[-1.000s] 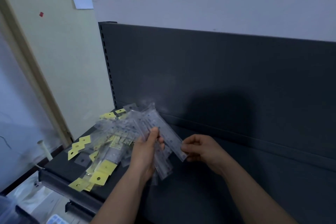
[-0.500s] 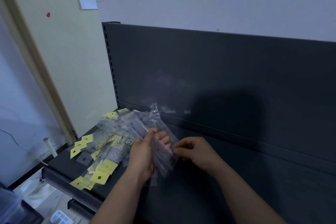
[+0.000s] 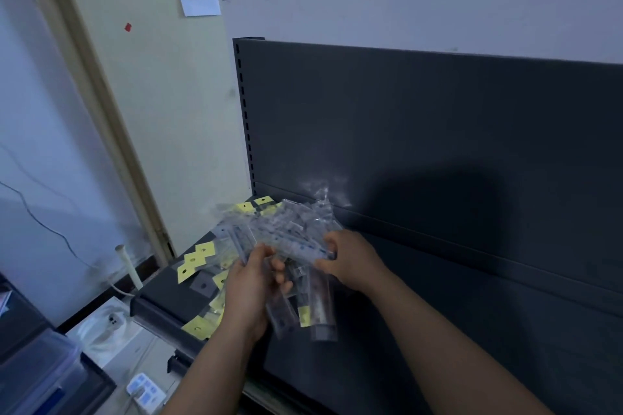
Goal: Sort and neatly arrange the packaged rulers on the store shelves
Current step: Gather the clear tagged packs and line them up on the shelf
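Head view, left hand [image 3: 251,283] and right hand [image 3: 350,259] fingers grasping one ruler bundle [image 3: 293,241], uncountable, one shelf [image 3: 472,330]

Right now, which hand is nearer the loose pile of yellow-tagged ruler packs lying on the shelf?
Left. The left hand sits right beside the pile, at its right edge; the right hand is farther right, beyond the held bundle.

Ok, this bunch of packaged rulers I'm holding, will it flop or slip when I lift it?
Probably slippery: the packaged rulers, in glossy clear sleeves, fan out at different angles between the left hand and right hand, so some may slide loose. Likely stiff: packets jut straight past the grip without drooping. Probably light: fingers alone hold several.
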{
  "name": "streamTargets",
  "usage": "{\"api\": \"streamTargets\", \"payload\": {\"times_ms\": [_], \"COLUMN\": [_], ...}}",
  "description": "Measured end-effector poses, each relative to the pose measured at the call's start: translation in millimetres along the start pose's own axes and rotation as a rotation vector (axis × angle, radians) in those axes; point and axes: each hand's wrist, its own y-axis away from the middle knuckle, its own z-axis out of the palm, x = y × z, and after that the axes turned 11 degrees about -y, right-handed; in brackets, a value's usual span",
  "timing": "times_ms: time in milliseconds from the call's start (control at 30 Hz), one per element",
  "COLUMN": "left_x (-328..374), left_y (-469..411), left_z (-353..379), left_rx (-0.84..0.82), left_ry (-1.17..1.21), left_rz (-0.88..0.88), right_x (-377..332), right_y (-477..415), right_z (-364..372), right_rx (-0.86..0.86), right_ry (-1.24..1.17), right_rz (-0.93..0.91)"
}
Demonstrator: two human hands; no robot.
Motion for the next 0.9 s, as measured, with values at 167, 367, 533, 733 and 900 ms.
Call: {"api": "streamTargets", "payload": {"times_ms": [167,367,533,733,900], "left_x": [6.5,7.8,13.2,12.3,14.3], "left_y": [-8.2,-19.8,-22.2,-25.0,-28.8], "left_z": [-5.3,0.4,13.1,11.9,-5.9], "left_rx": [-0.045,-0.091,-0.243,-0.204,-0.127], "left_ry": [0.021,-0.037,-0.013,-0.005,0.029], "left_rz": [-0.074,-0.074,-0.062,-0.075,-0.141], "right_x": [4.9,-0.1,-14.6,-16.2,1.9], "right_y": [-3.9,21.4,49.8,57.4,50.3], "right_z": [-3.4,-30.8,-34.5,-23.3,-13.2], "right_rx": [0.008,0.057,-0.142,-0.176,0.106], "right_ry": [-0.098,-0.541,-0.826,-0.69,-0.132], "right_rz": [0.153,0.298,0.315,0.322,0.315]}}
